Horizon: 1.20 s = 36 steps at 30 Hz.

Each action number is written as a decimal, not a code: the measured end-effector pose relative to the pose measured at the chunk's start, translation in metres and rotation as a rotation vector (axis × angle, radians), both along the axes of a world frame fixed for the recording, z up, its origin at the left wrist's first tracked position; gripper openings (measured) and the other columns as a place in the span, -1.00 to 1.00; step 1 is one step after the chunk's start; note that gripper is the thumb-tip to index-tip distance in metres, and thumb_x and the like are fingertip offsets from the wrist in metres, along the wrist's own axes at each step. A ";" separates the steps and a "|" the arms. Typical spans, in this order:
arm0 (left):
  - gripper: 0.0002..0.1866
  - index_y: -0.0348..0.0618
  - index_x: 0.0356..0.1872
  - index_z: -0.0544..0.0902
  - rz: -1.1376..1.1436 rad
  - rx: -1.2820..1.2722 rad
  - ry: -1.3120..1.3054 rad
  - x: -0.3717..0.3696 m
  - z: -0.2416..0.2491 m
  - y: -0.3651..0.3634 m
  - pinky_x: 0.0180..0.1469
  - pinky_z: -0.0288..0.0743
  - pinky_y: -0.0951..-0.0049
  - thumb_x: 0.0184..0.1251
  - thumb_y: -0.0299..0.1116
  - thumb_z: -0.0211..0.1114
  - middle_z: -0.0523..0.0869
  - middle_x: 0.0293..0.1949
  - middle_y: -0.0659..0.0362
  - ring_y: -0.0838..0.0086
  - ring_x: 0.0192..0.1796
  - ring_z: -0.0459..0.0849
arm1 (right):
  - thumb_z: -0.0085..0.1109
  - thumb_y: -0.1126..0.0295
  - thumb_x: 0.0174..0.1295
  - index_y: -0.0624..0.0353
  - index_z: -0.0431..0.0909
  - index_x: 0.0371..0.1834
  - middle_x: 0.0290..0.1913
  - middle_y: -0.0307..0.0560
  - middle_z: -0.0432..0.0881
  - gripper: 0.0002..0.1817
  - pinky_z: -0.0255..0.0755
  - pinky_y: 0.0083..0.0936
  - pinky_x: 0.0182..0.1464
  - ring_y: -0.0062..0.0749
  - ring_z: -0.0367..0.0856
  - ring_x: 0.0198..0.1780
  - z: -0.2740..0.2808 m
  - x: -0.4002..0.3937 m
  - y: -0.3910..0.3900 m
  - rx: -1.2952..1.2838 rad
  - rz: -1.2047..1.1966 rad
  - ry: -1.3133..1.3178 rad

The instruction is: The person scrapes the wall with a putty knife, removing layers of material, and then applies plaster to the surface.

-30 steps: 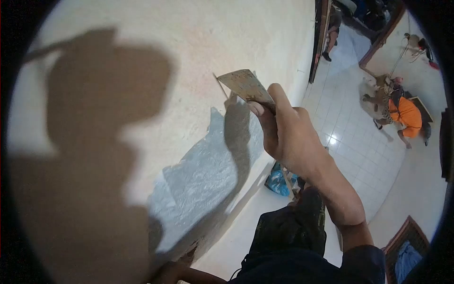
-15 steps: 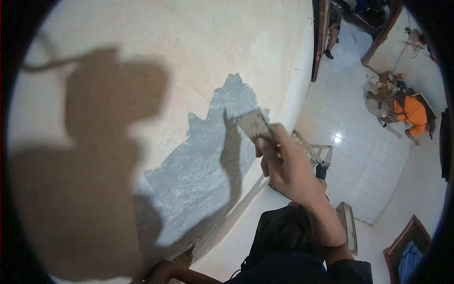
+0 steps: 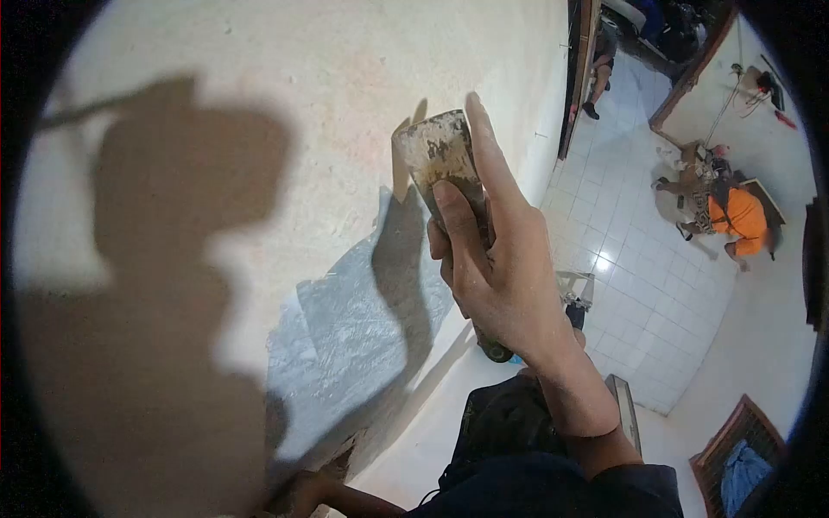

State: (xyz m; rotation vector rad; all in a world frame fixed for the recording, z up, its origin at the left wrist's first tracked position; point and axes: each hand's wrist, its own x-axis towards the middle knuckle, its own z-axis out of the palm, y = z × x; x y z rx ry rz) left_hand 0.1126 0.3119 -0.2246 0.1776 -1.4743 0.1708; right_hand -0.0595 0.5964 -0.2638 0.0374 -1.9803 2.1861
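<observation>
My right hand [image 3: 505, 259] is wrapped round a putty knife [image 3: 445, 151] with a wide, stained blade. The thumb presses on the blade's face and the index finger stretches up along its edge. The blade's end is close to the pale wall [image 3: 345, 112], above a rough grey patch [image 3: 363, 302] with a ragged border. Part of the patch lies behind the hand and in its shadow. At the bottom edge, my left hand [image 3: 298, 494] is low by the wall, dim and partly cut off, its fingers unclear.
Across the tiled floor [image 3: 622, 276], a person in an orange top [image 3: 738, 214] bends near the far wall. Another person's legs [image 3: 600, 82] show by the doorway. A wooden frame holding blue cloth [image 3: 744, 470] is at lower right. Small nails stick out of the wall.
My right hand has moved up with the putty knife, from over the grey patch to above it. The blade has turned more upright, and the index finger has straightened. The view has shifted slightly.
</observation>
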 end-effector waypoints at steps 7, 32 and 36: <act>-0.48 -0.30 0.17 0.31 -0.012 0.019 -0.010 -0.001 0.000 -0.002 0.04 0.40 0.18 0.36 -0.09 -0.03 0.38 0.08 -0.07 0.22 0.02 0.46 | -0.15 0.43 0.39 0.12 -0.13 0.46 -0.60 -0.26 0.40 -0.38 0.24 -0.69 -0.63 -0.70 0.36 -0.63 0.010 0.000 0.000 0.005 -0.023 -0.024; -0.41 -0.31 0.21 0.27 0.442 -0.268 -0.144 0.079 0.004 -0.035 0.04 0.41 0.18 0.32 -0.06 0.01 0.36 0.10 -0.08 0.22 0.04 0.45 | -0.24 0.17 0.42 0.25 0.34 -0.13 -0.47 -0.14 0.47 -0.68 0.28 -0.70 -0.66 -0.63 0.40 -0.63 -0.015 0.050 0.026 -0.302 0.097 -0.250; -0.42 -0.31 0.21 0.28 0.248 -0.168 -0.117 0.073 -0.007 -0.036 0.05 0.40 0.18 0.32 -0.06 0.01 0.36 0.11 -0.08 0.21 0.04 0.45 | -0.35 0.00 0.43 0.24 0.36 -0.17 -0.51 -0.17 0.42 -0.53 0.32 -0.67 -0.63 -0.62 0.39 -0.61 -0.016 0.076 0.017 -0.484 0.017 -0.350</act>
